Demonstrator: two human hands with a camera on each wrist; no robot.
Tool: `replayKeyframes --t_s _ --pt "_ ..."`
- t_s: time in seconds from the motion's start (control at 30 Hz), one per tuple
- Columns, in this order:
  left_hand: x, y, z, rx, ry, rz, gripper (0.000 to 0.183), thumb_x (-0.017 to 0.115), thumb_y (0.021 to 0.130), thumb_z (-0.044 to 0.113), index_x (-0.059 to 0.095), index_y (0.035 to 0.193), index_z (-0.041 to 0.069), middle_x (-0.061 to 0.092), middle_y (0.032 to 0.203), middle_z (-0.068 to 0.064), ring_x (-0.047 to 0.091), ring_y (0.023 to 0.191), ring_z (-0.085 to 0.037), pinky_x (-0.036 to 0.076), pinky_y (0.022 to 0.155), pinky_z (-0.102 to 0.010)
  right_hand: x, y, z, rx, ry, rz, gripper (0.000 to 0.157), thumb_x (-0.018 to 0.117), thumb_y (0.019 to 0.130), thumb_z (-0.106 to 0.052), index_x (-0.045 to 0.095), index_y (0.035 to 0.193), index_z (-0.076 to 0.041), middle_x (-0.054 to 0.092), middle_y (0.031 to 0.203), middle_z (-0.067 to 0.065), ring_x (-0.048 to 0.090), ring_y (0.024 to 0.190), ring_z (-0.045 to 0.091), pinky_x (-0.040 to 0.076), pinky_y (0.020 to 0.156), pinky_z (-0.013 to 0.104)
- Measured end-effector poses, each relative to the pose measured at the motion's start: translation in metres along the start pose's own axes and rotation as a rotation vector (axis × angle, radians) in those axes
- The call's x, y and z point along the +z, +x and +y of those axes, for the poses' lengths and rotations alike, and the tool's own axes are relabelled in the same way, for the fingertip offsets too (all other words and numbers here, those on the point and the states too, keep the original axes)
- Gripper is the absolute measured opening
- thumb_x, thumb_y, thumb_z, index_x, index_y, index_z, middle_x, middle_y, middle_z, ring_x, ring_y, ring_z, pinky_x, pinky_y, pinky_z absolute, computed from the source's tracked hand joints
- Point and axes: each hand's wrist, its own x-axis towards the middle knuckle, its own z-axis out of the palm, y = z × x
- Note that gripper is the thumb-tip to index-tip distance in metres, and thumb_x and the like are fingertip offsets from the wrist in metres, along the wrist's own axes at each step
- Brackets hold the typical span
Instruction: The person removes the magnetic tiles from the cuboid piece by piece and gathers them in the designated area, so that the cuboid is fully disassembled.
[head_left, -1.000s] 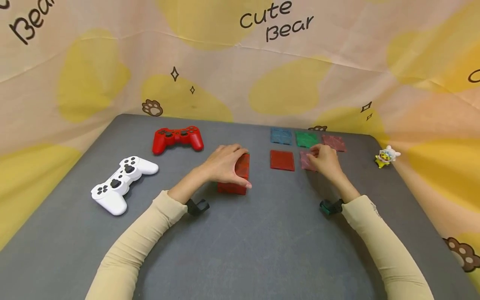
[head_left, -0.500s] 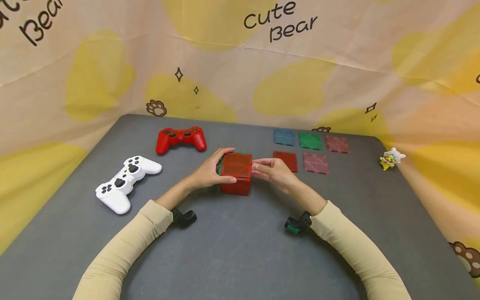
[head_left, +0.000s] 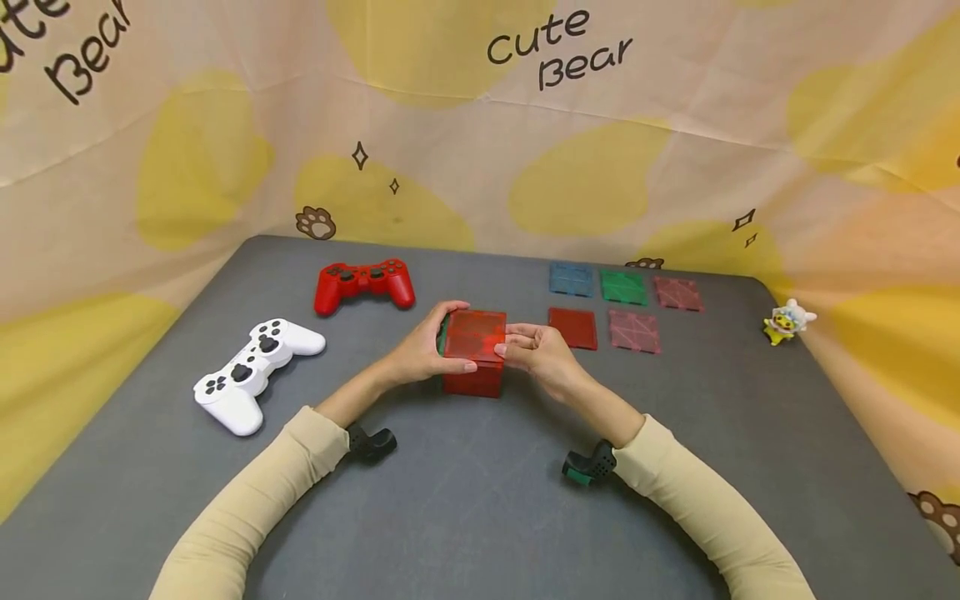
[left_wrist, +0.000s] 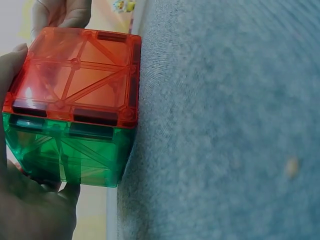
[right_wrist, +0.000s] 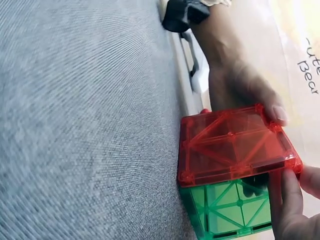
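In the head view, the box (head_left: pixel 472 382) hides part of the left hand (head_left: pixel 418 352); both sleeves (head_left: pixel 232 500) run off the bottom edge, towards seven and five o'clock. In the left wrist view, a pale speck (left_wrist: pixel 292 168) blurs at four o'clock. In the right wrist view, the right hand (right_wrist: pixel 292 217) is cut off at four o'clock.

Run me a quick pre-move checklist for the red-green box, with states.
1. Left hand steadying the red-green box: ok, thumb at the near top edge, fingers at the far side.
2. Right hand in contact: ok, at the box's right side, near the top.
3. Red front panel meeting green left panel: ok, edges meet in the left wrist view.
4. Top fully seated all round: cannot tell, hands cover parts of the edges.
5. Red controller and white controller apart from the box: ok.
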Motion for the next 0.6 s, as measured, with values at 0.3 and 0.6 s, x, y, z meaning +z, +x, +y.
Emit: replayKeyframes --t_s 0.3,0.6 --pt "0.004 0.007 -0.023 0.006 -0.159 0.016 0.075 0.072 0.073 0.003 0.027 0.133 0.004 0.05 0.12 -0.019 0.054 0.102 -0.023 0.047 0.085 -0.029 -0.003 -0.005 -0.004 -0.101 -0.016 0.065 0.044 0.06 0.084 0.003 0.047 0.125 0.01 0.068 0.091 -0.005 0.065 0.078 0.003 0.052 0.074 0.021" --pt "0.004 0.009 -0.033 0.023 -0.196 0.002 0.078 0.071 0.074 0.002 0.024 0.136 0.002 0.047 0.123 -0.024 0.049 0.11 -0.041 0.043 0.091 -0.051 -0.032 -0.01 -0.017 -0.152 0.171 0.125 0.05 0.053 0.088 0.004 0.035 0.133 0.011 0.069 0.082 -0.01 0.066 0.074 0.003 0.052 0.068 0.019"
